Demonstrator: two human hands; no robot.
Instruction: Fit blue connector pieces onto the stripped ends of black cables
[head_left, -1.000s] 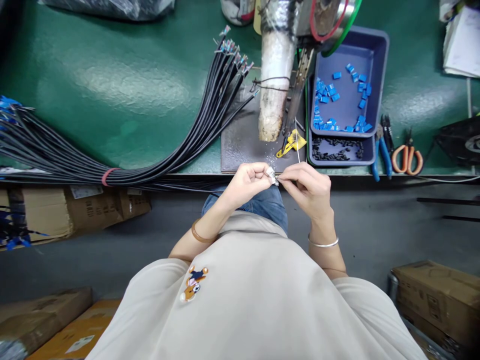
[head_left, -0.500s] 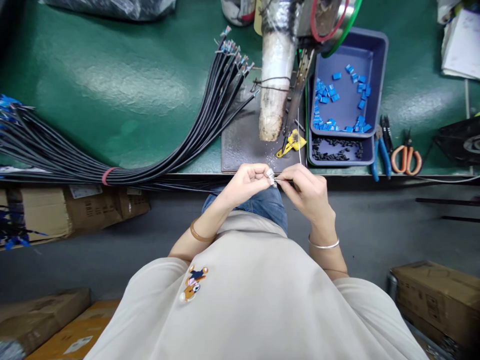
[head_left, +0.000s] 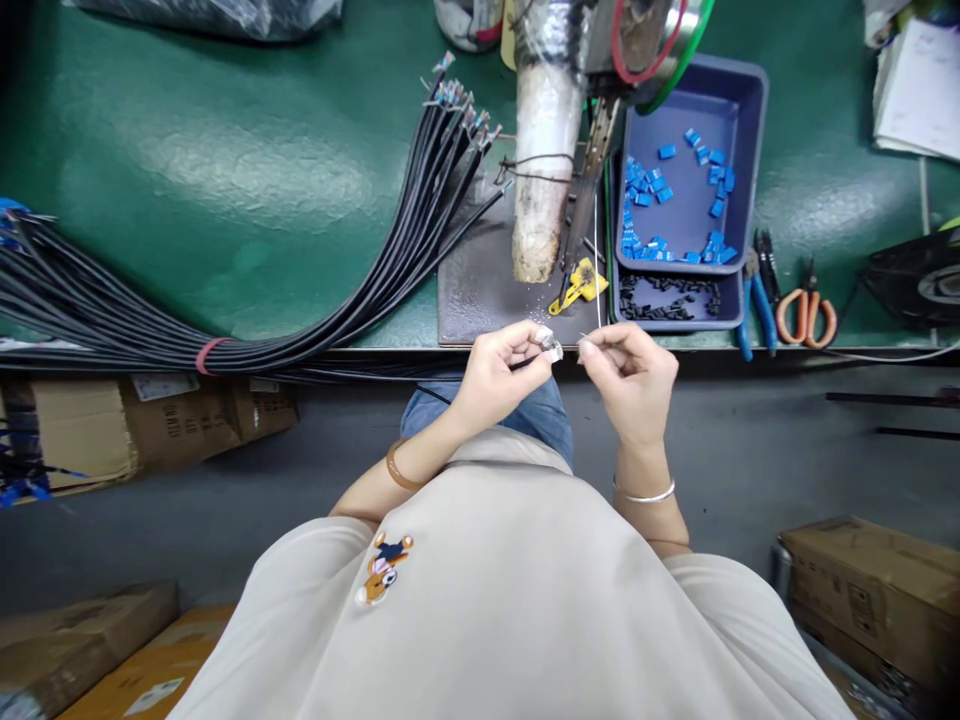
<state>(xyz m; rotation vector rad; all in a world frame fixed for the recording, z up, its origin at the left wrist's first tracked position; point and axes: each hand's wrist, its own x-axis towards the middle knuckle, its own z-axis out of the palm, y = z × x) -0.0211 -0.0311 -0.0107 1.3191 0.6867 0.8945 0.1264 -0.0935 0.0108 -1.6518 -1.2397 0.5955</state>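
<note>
My left hand (head_left: 501,372) is closed around the end of a black cable (head_left: 526,363) just off the table's front edge. Whitish coverings show on its fingertips, and the small parts at the cable's tip are too fine to make out. A little to the right, my right hand (head_left: 631,378) pinches a thin wire (head_left: 583,337) between thumb and forefinger. A pale strand (head_left: 598,270) hangs down to this hand from above; whether it is the same wire I cannot tell. A narrow gap separates the two hands.
A bundle of black cables (head_left: 330,320) with stripped ends lies left. Ahead stand a wrapped, scorched nozzle (head_left: 536,220) and a yellow piece (head_left: 589,283) over a dark plate (head_left: 469,300). Right are a bin (head_left: 686,215) of blue connectors, blue-handled pliers (head_left: 763,310) and orange-handled scissors (head_left: 806,315).
My hands have moved apart: the right has shifted right and turned, with its pinch now clear of the cable end. More of the black cable shows in my left hand.
</note>
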